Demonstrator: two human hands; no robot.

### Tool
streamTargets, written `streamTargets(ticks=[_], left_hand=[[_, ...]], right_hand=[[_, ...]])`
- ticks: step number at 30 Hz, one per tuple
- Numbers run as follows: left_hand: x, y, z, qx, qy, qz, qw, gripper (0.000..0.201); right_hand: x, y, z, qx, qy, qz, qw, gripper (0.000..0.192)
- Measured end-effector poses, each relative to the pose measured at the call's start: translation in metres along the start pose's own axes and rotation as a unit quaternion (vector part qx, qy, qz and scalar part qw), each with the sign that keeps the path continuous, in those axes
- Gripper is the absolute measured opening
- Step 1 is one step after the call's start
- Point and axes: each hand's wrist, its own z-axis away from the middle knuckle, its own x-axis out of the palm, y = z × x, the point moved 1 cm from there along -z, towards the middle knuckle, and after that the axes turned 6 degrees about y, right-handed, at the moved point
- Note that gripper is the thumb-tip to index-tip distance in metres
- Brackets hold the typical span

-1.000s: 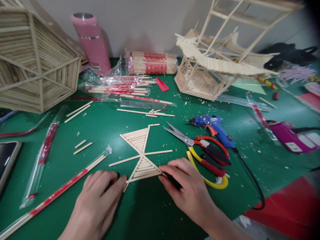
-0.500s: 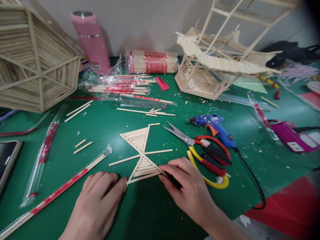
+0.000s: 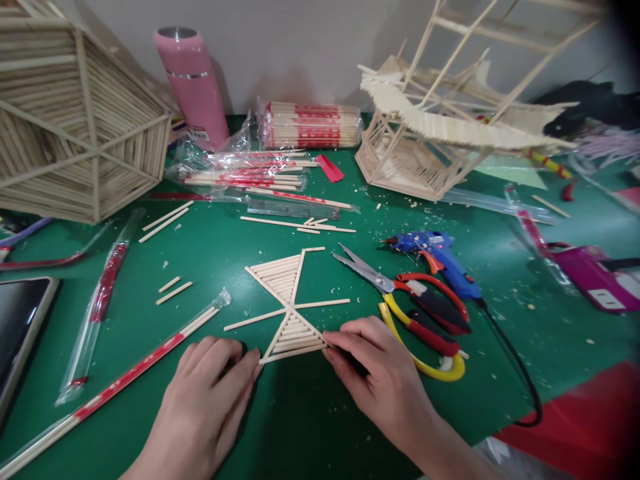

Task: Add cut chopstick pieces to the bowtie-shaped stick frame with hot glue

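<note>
Inspected at near centre of the green worktop (image 3: pixel 500 360): flat pale wooden-stick frame with 6 spokes (image 3: pixel 289 307), lying between and just beyond the hands. Found filled with parallel sticks in 2 opposite wedges, far and near; found unfilled in the remaining 4.

Recorded as changed against 1 s ago: near left spoke tip, then protruding past the outermost stick (image 3: pixel 294 354) of the near wedge, now hidden at the left hand (image 3: pixel 213 393). Recorded also: green gap between that stick and the next row, plain 0.5 s ago, now apparently narrower. Attributed to camera movement: slight rightward drift of the whole scene.

Judged in consequence: closer to line with its row, but with left joint now covered. Cannot confirm any bond there.

Right hand (image 3: pixel 375 363): thumb and index finger nearly together, pinching the near right corner of the frame, unchanged in place. Left hand: fingers curled, tips against the near left corner; cannot determine whether pinching or merely pressing.

Noted to the right, out of hand: silver-bladed scissors with red and yellow handles (image 3: pixel 387 283); farther, blue plastic glue gun with orange trigger (image 3: pixel 443 257).
</note>
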Motion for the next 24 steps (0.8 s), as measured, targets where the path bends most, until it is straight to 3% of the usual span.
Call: streamTargets(ticks=[7,24], left_hand=[[0.001,0.005,-0.006,0.0,0.007,-0.019,1.0,0.022],[-0.002,0.007,-0.013,-0.006,-0.037,-0.017,0.999,0.023]], right_hand=[[0.0,-0.001,-0.002,-0.005,0.002,0.011,1.0,0.013],[-0.001,0.001,-0.001,0.0,-0.005,-0.002,1.0,0.015]])
